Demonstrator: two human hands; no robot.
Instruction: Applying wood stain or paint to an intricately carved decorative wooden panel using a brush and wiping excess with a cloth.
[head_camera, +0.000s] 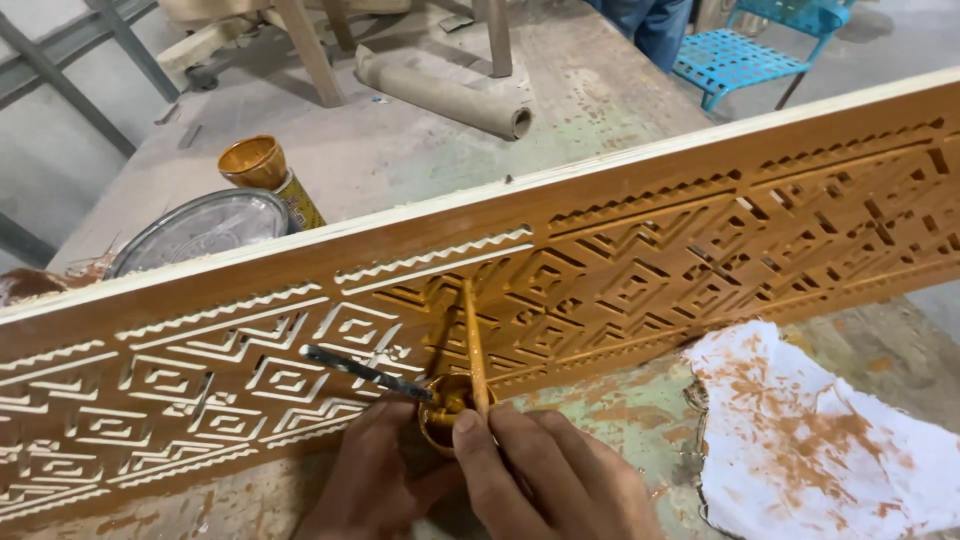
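- Head view looks down at my two hands at the near edge of the worktop (640, 420), just in front of the long carved wooden panel (560, 270) that stands on its edge along the worktop.
- My left hand (375, 475) is wrapped around a small paint cup (445, 405), brown with stain; the fingers are closed on its side, so the grip is full, not loose.
- A thin dark metal tool (365, 372) pokes out up-left from beside the cup; I cannot tell whether my left fingers hold it or it only rests there.
- My right hand (545, 470) pinches a stain-coated brush handle (473, 345) between thumb and fingers, a narrow closed grip.
- The handle's long axis runs almost straight up away from me, its far end lying against the panel's carved zigzags; the bristle end is hidden at the cup's mouth.
- The panel lies directly beyond both hands, its length running left to right. The part right of the brush is stained brown; the carving to the left is pale. My left hand is nearer the pale part.
- A stain-blotched white rag (810, 430) lies at the near right corner; an open tin (262, 170) and a round metal lid (200, 230) sit behind the panel at the left.
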